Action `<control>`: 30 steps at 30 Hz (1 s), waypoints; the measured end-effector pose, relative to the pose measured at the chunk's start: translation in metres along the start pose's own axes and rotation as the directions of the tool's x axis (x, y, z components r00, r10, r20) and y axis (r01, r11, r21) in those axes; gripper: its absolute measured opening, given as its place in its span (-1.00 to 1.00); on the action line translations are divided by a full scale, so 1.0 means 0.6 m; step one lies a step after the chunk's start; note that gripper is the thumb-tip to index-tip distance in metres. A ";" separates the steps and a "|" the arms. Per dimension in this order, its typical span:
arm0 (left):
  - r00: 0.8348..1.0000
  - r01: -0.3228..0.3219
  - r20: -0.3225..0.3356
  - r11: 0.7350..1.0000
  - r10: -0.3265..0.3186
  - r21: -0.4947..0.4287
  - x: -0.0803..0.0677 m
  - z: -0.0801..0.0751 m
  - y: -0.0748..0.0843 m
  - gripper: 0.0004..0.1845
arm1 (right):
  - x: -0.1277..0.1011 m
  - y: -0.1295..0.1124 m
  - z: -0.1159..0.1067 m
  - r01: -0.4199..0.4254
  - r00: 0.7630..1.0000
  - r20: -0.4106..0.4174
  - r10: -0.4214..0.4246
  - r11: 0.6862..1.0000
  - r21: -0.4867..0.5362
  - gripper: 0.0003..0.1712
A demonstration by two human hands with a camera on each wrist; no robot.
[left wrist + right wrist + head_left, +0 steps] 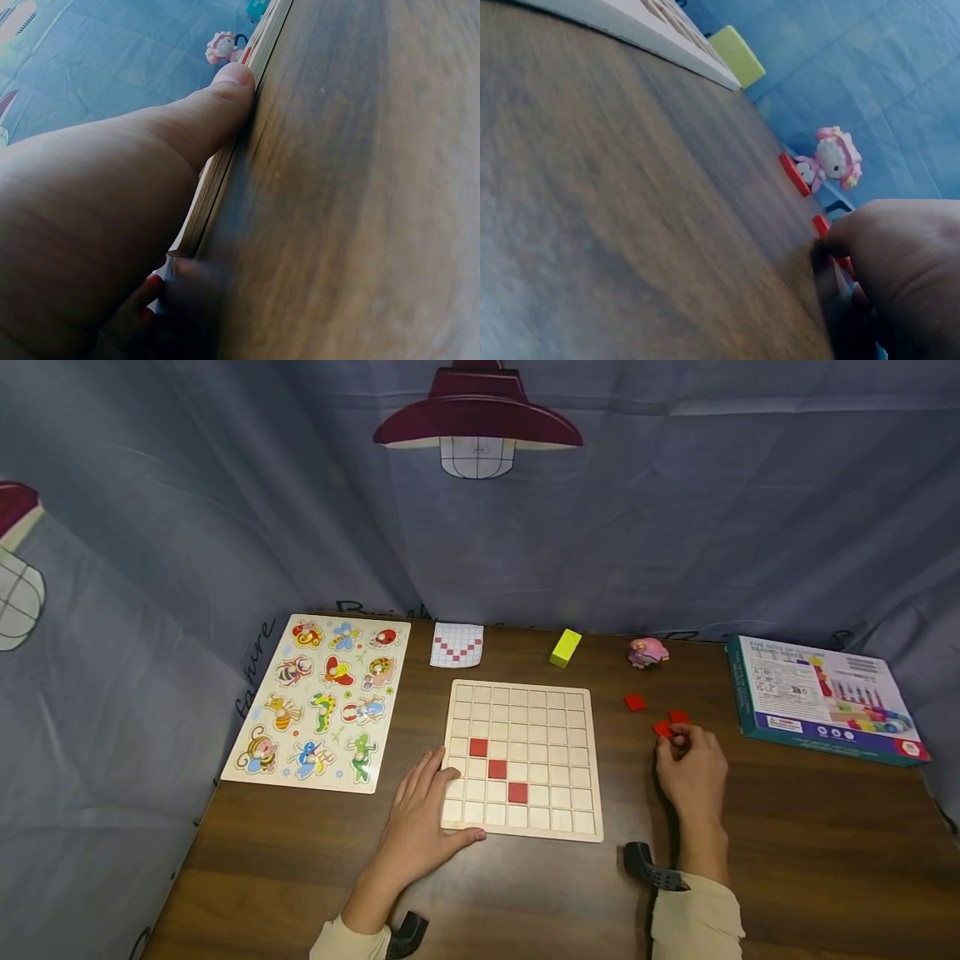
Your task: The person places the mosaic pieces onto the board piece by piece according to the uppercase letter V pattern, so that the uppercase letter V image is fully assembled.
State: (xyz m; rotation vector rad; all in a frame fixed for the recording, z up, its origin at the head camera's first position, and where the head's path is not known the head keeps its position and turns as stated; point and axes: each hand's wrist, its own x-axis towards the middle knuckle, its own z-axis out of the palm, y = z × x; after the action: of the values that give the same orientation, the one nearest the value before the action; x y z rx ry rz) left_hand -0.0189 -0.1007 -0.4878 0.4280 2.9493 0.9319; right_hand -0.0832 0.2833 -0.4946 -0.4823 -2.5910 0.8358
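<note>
We see a dark brown wood-grain surface (787,827) closed in by blue-grey fabric (187,527) printed with maroon lamps. At its middle lies a pale wooden grid board (555,760), square, cut into shallow square cells; three flat red tiles (497,769) sit in it on a diagonal. The left hand (423,827) rests on the board's near left corner, fingers straight and flat, thumb along the near edge. To the right, the right hand (693,768) has its fingers curled, pinching one of the loose red tiles (663,729) lying on the surface right of the board; two more lie just beside and beyond it. At the far edge lie a small pattern card (457,645), a yellow block (566,647) and a pink figurine (647,652). Far left lies a glossy animal puzzle board (322,702); far right, a printed cardboard box (817,697).
</note>
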 end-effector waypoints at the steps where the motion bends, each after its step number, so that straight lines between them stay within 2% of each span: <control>1: 1.000 0.000 0.000 1.000 0.000 -0.002 0.000 0.000 0.000 -0.06 | 0.000 -0.001 -0.001 -0.009 1.000 0.005 0.009 1.000 -0.001 -0.68; 6: 1.000 0.003 0.004 1.000 -0.003 0.003 0.004 0.000 -0.001 -0.06 | 0.003 -0.006 -0.006 -0.042 0.998 0.038 0.043 0.999 -0.024 -0.62; 15: 1.000 0.018 0.010 1.000 -0.018 -0.005 0.007 -0.001 -0.002 -0.05 | 0.008 -0.004 -0.021 0.030 0.985 0.171 -0.022 0.999 -0.044 -0.60; 24: 0.999 0.033 0.017 0.999 -0.033 -0.017 -0.002 0.001 -0.002 -0.05 | -0.001 0.007 -0.018 0.063 0.977 0.210 -0.047 0.996 -0.068 -0.59; 30: 1.000 0.021 0.000 1.000 -0.021 -0.011 -0.005 0.005 -0.005 -0.05 | -0.003 -0.007 -0.017 0.085 0.981 0.178 -0.076 0.996 -0.040 -0.61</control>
State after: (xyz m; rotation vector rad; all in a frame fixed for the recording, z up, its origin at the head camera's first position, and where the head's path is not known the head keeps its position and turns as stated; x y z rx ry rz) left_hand -0.0167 -0.1020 -0.4920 0.3956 2.9413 0.9462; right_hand -0.0781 0.2843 -0.4846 -0.3268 -2.7770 0.8257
